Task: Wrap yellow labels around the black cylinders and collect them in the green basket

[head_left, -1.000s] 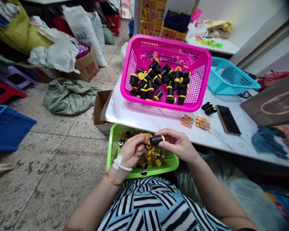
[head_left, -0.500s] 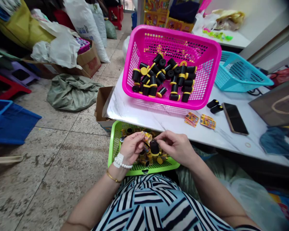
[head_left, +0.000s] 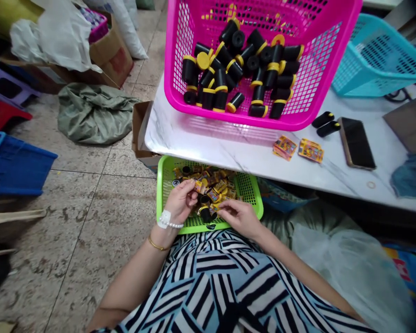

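A pink plastic basket (head_left: pixel 229 118) of capped black cylinders (head_left: pixel 225 60) sits on our marble table (head_left: pixel 208 148). Below, over a green plastic basket (head_left: pixel 162 194) of wrapped pieces (head_left: pixel 215 185), our left hand (head_left: pixel 178 201) curls and our right hand (head_left: pixel 237 217) bends beside a black cylinder (head_left: pixel 205 213); we cannot tell if either grips anything.

Right hand (head_left: pixel 237 217) lower — black cylinder (head_left: pixel 205 213) lower too

Small-goods packing workroom, cramped and makeshift. A marble-topped bench (head_left: pixel 208 141) is carrying a pink mesh basket (head_left: pixel 180 88) heaped with black-and-yellow cylinders (head_left: pixel 222 92); a green mesh tray (head_left: pixel 158 203) is holding wrapped pieces (head_left: pixel 215 185); woven sacks (head_left: pixel 93 113), cardboard cartons (head_left: pixel 111 58) and low plastic stools (head_left: pixel 7 88) are crowding the tiled floor (head_left: pixel 90 245).
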The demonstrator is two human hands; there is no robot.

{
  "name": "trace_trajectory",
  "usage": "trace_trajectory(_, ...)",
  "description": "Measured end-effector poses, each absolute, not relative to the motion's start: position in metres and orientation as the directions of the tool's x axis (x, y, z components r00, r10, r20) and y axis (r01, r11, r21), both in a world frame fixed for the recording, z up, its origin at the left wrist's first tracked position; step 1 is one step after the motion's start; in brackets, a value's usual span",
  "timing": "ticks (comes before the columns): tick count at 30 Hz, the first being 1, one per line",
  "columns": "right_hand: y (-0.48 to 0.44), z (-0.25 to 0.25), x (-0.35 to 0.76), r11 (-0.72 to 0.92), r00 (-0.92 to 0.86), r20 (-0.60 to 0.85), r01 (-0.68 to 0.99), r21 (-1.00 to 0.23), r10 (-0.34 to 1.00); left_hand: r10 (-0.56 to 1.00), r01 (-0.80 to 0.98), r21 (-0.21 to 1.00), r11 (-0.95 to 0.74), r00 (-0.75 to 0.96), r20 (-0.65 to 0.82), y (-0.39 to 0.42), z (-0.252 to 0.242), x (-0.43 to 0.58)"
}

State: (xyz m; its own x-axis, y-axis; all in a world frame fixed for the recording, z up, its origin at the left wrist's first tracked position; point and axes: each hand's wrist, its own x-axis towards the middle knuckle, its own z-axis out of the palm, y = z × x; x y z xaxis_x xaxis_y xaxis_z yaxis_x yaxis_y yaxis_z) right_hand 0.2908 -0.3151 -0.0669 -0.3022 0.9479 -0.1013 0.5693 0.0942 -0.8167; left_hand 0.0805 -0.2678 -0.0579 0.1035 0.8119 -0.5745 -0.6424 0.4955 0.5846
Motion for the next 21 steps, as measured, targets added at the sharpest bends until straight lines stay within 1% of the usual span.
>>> trace_trajectory(2, -0.313, -0.060, 0.276, 0.119, -0.359, -0.166, 0.652, -0.749, 0.918, 0.822, -0.647, 0.601, 0.469, 0.073, -0.564, -0.267, -0.051, 0.082)
trace_trajectory(5, -0.307, -0.058, 0.250, 0.191, -0.398, -0.298, 0.820, -0.539, 0.868, 0.821, -0.641, 0.622, 0.449, 0.021, -0.571, -0.270, -0.048, 0.085)
trace_trajectory(6, -0.304, -0.058, 0.244, 0.217, -0.405, -0.340, 0.853, -0.475, 0.849, 0.817, -0.639, 0.623, 0.451, 0.013, -0.577, -0.273, -0.048, 0.085)
trace_trajectory(7, -0.301, -0.059, 0.240, 0.235, -0.413, -0.377, 0.869, -0.435, 0.829, 0.811, -0.639, 0.620, 0.455, 0.010, -0.585, -0.275, -0.049, 0.084)
trace_trajectory(8, -0.297, -0.059, 0.239, 0.245, -0.426, -0.400, 0.869, -0.430, 0.811, 0.805, -0.641, 0.613, 0.462, 0.012, -0.594, -0.278, -0.050, 0.083)
trace_trajectory(9, -0.293, -0.059, 0.241, 0.245, -0.451, -0.406, 0.851, -0.465, 0.795, 0.798, -0.643, 0.605, 0.470, 0.016, -0.603, -0.280, -0.051, 0.082)
trace_trajectory(10, -0.288, -0.058, 0.244, 0.234, -0.482, -0.394, 0.814, -0.531, 0.783, 0.792, -0.644, 0.596, 0.480, 0.024, -0.611, -0.282, -0.052, 0.080)
trace_trajectory(12, -0.280, -0.056, 0.257, 0.146, -0.543, -0.355, 0.677, -0.722, 0.761, 0.784, -0.647, 0.576, 0.499, 0.053, -0.619, -0.285, -0.054, 0.076)
trace_trajectory(13, -0.278, -0.055, 0.264, 0.056, -0.564, -0.350, 0.579, -0.813, 0.748, 0.781, -0.652, 0.563, 0.508, 0.073, -0.621, -0.286, -0.054, 0.075)
trace_trajectory(14, -0.276, -0.053, 0.270, -0.063, -0.581, -0.363, 0.471, -0.880, 0.728, 0.778, -0.658, 0.547, 0.517, 0.096, -0.621, -0.286, -0.055, 0.075)
trace_trajectory(15, -0.276, -0.052, 0.276, -0.193, -0.594, -0.382, 0.358, -0.914, 0.707, 0.773, -0.667, 0.527, 0.527, 0.118, -0.623, -0.286, -0.055, 0.075)
trace_trajectory(16, -0.276, -0.051, 0.280, -0.312, -0.598, -0.393, 0.240, -0.919, 0.699, 0.767, -0.674, 0.506, 0.538, 0.143, -0.626, -0.286, -0.056, 0.077)
trace_trajectory(17, -0.278, -0.051, 0.283, -0.395, -0.586, -0.386, 0.119, -0.911, 0.713, 0.759, -0.680, 0.484, 0.551, 0.167, -0.629, -0.285, -0.057, 0.079)
trace_trajectory(18, -0.280, -0.051, 0.284, -0.432, -0.551, -0.361, 0.001, -0.902, 0.753, 0.750, -0.684, 0.462, 0.565, 0.192, -0.633, -0.284, -0.057, 0.082)
trace_trajectory(19, -0.282, -0.051, 0.284, -0.424, -0.492, -0.325, -0.103, -0.900, 0.808, 0.741, -0.688, 0.439, 0.578, 0.217, -0.635, -0.284, -0.058, 0.085)
trace_trajectory(20, -0.284, -0.051, 0.283, -0.381, -0.409, -0.282, -0.185, -0.906, 0.868, 0.733, -0.692, 0.416, 0.590, 0.242, -0.636, -0.283, -0.058, 0.088)
trace_trajectory(21, -0.286, -0.051, 0.281, -0.321, -0.320, -0.240, -0.233, -0.918, 0.917, 0.724, -0.697, 0.393, 0.600, 0.265, -0.637, -0.283, -0.059, 0.092)
